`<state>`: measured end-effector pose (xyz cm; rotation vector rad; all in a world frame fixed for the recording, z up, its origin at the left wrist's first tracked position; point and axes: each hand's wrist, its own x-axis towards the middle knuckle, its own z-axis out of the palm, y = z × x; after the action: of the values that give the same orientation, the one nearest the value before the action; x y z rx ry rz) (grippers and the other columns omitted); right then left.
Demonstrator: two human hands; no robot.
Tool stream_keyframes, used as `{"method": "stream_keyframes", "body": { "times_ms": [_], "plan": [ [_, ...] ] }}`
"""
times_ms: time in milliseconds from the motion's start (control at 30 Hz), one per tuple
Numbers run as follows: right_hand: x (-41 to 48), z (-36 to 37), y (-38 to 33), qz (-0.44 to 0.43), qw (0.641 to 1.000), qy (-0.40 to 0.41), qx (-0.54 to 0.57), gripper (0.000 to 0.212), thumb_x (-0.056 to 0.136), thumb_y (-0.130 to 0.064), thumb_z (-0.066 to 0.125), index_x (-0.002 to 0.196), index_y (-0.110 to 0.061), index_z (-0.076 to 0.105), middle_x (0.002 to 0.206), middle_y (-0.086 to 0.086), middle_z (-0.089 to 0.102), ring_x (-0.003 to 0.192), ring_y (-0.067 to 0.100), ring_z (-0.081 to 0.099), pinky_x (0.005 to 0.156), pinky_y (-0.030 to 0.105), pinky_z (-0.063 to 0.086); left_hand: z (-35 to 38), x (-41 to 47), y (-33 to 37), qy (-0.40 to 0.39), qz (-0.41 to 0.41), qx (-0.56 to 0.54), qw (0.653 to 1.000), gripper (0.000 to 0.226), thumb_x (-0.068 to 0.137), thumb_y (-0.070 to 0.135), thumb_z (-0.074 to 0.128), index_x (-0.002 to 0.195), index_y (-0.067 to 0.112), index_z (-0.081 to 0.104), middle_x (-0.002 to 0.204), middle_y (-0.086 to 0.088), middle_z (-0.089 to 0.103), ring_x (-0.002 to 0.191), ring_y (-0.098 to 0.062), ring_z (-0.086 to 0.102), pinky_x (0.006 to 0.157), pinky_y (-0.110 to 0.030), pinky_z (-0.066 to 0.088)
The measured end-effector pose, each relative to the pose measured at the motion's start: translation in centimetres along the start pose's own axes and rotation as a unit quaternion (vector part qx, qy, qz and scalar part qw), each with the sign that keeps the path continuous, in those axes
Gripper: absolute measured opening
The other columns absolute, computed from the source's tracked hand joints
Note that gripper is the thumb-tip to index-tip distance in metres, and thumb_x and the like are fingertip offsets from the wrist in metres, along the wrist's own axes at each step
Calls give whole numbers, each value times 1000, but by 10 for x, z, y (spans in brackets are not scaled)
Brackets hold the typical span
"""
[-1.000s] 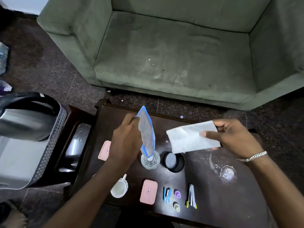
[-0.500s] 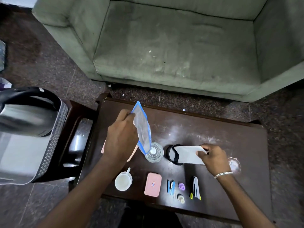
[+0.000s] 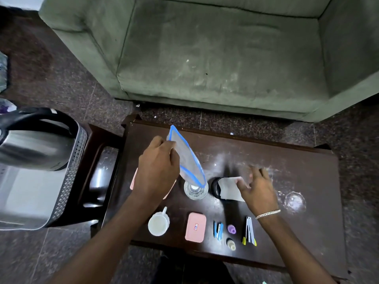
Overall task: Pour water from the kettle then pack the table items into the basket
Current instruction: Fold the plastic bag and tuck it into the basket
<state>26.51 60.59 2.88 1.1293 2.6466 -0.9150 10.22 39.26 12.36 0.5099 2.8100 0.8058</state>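
My left hand (image 3: 155, 167) is shut on a clear zip bag with a blue rim (image 3: 187, 158), held tilted above a glass of water (image 3: 195, 190) on the dark wooden table (image 3: 297, 238). My right hand (image 3: 257, 188) hovers with blurred, spread fingers beside a white paper sheet (image 3: 229, 189), which lies over a black round container (image 3: 215, 186). The steel kettle (image 3: 30, 146) with a black handle stands in the grey perforated basket (image 3: 67, 181) at the left.
Along the table's near edge lie a white cup (image 3: 158, 222), a pink box (image 3: 195, 226), blue clips (image 3: 218, 230), a purple cap (image 3: 231, 228), a small bottle (image 3: 231, 243) and a clipper (image 3: 249, 234). A clear glass piece (image 3: 295, 201) sits right. A green sofa (image 3: 215, 58) stands beyond.
My right hand brought the white paper down onto the black container and spread its fingers off it. My left hand kept the bag over the glass.
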Motion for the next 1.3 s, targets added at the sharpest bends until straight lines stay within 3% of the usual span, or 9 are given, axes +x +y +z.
{"method": "stream_keyframes", "body": {
  "times_ms": [167,267,433,600,733,867,1033,1133,1300],
  "plan": [
    [-31,-48,-68,-231,954,52,186,52,86,-54,73,133,-36,59,126,-6,51,121,13,56,95,17,46,-8,-5,14,30,18,-34,999,23,93,2,60,109,2,77,99,-12,73,89,-34,70,82,-46,55],
    [-34,-52,-98,-295,953,28,62,62,80,-62,73,135,-39,57,143,5,44,130,23,46,106,31,41,-14,-7,24,31,29,-53,998,23,93,1,61,108,2,78,101,-12,74,91,-33,72,83,-46,56],
    [-8,-59,-122,-240,952,20,-188,43,76,-54,76,113,-36,66,152,7,40,132,35,37,86,51,42,-25,-9,29,37,53,-71,995,18,92,2,65,104,4,79,97,-7,74,85,-27,71,81,-41,56],
    [9,-85,-123,-264,959,-95,-27,16,84,-21,75,77,-15,63,82,-1,54,78,18,54,70,37,45,-33,-7,11,75,82,-185,976,21,88,21,74,109,21,76,96,3,70,83,-9,68,79,-18,53],
    [20,-123,-124,-290,938,-148,116,31,81,-5,79,64,-8,53,60,4,47,57,5,39,53,27,31,-28,11,-20,-5,16,-363,932,90,72,50,86,150,47,40,135,1,58,124,-9,60,102,-28,52],
    [40,-159,-119,-288,906,-240,195,20,84,-8,81,77,2,66,68,26,53,65,14,41,57,31,30,-14,28,-33,-192,12,-445,875,116,67,35,89,158,46,17,153,-6,53,147,-15,45,124,-52,32],
    [55,-170,-109,-236,847,-321,353,9,80,-1,75,85,-2,67,79,-1,72,72,10,64,67,20,50,-1,30,-11,-225,30,-544,808,75,77,5,85,141,18,47,125,-10,73,110,-25,72,88,-39,60],
    [55,-159,-99,-180,815,-289,468,44,79,-9,74,119,-1,56,106,23,73,90,25,72,81,33,58,2,30,-1,-183,12,-550,815,65,77,0,85,131,16,54,113,-8,75,100,-25,72,86,-41,62],
    [25,-100,-74,-77,784,-168,592,85,78,-31,75,151,-40,31,120,18,72,104,47,63,94,71,44,13,23,3,-125,-8,-559,819,65,76,-6,81,130,18,54,122,-11,70,105,-25,69,92,-47,59]
  ]
}}
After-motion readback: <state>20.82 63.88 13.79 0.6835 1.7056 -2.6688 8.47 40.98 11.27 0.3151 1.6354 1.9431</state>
